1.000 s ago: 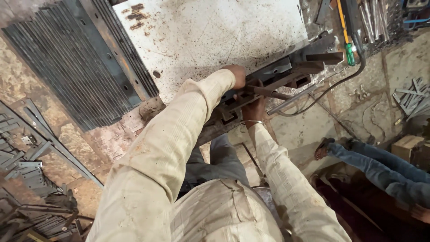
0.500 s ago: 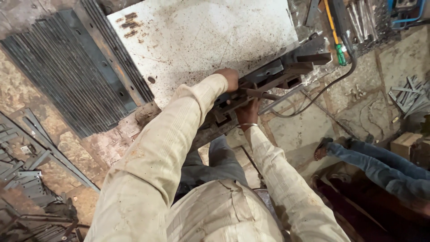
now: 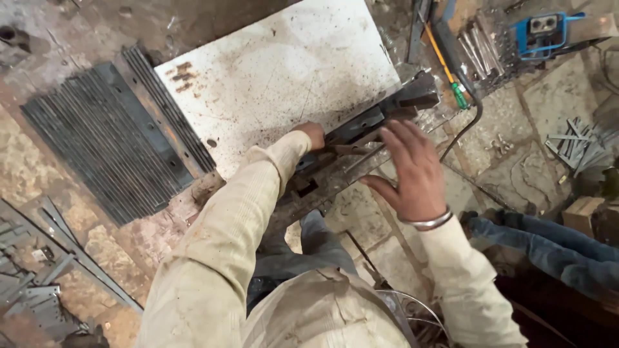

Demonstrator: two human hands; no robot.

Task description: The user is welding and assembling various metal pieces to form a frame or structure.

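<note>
Two hands at a steel frame beside a white metal sheet

The left hand point(image 3: 312, 134) is closed around a dark steel frame point(image 3: 361, 138) lying along the white sheet's point(image 3: 277, 77) lower edge; the right hand point(image 3: 407, 173) hovers spread wide above the frame's near side, holding nothing; a bundle of flat bars point(image 3: 103, 148) lies left.

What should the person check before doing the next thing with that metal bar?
1. Left hand on the metal bar: ok, it rests there.
2. Right hand off the bar: ok, lifted, fingers spread.
3. Bar lying on the steel frame: ok.
4. White sheet flat: ok.
5. Other person's legs well away: cannot tell.
</note>
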